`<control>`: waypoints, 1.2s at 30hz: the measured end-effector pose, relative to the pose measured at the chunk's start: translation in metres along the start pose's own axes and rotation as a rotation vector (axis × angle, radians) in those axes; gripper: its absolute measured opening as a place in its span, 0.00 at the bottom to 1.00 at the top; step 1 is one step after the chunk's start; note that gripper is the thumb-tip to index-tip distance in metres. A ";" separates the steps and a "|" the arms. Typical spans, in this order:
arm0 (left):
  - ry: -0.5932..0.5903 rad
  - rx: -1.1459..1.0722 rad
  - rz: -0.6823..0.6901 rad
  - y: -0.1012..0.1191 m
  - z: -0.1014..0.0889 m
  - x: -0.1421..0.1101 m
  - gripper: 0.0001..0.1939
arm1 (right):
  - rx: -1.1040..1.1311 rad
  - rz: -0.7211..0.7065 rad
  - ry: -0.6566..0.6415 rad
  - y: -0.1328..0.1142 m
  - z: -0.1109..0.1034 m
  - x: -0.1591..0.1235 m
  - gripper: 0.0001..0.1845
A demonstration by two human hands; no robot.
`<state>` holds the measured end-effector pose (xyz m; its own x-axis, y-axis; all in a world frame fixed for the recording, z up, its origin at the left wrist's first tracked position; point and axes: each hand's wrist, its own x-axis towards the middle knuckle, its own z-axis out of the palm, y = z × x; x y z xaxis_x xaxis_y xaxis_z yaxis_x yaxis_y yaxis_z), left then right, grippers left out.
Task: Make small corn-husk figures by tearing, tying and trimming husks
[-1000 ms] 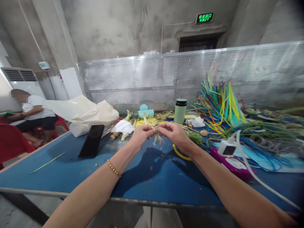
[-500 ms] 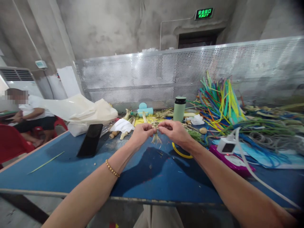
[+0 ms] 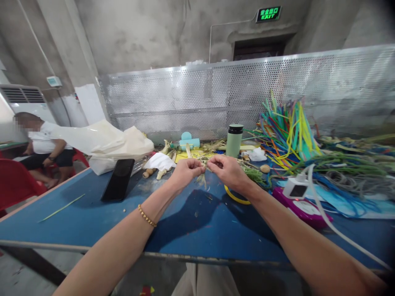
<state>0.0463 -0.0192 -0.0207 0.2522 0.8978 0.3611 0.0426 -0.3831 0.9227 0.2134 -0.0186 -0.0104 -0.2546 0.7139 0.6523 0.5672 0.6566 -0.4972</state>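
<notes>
Head view: pale, straw-like bundle [image 3: 201, 181], frayed and splayed below.

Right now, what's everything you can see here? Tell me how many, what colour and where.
Table: one, blue, foreground
Phone: one, black, table's left
Plastic bag: one, cream, behind phone
Thin strip: one, green, left of phone
Bottle: one, green and black, back centre
Coloured strips: many, mixed, back right
Power block: one, magenta, right
Charger: one, white, on power block
Metal panel: silver, behind table, count unclear
Exit sign: one, green, upper wall
Seated person: one, white top, far left
Chairs: at least two, red, far left
Fibre piece: one, pale, centre
Bracelet: one, gold, left wrist
Left hand: one, bare, pinching fibre piece
Right hand: one, bare, pinching fibre piece
</notes>
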 end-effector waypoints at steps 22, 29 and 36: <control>-0.133 -0.140 -0.144 -0.007 0.001 -0.002 0.14 | 0.259 0.185 0.018 -0.003 -0.009 0.002 0.14; -0.124 -0.028 -0.047 -0.008 -0.001 0.000 0.09 | 0.164 0.155 -0.021 0.004 -0.007 0.002 0.13; -0.123 -0.051 -0.068 -0.011 -0.004 0.002 0.11 | 0.256 0.225 -0.036 0.007 -0.005 0.003 0.15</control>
<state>0.0422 -0.0124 -0.0296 0.3669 0.8867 0.2814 0.0147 -0.3080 0.9513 0.2206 -0.0134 -0.0087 -0.1760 0.8528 0.4917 0.3981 0.5185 -0.7568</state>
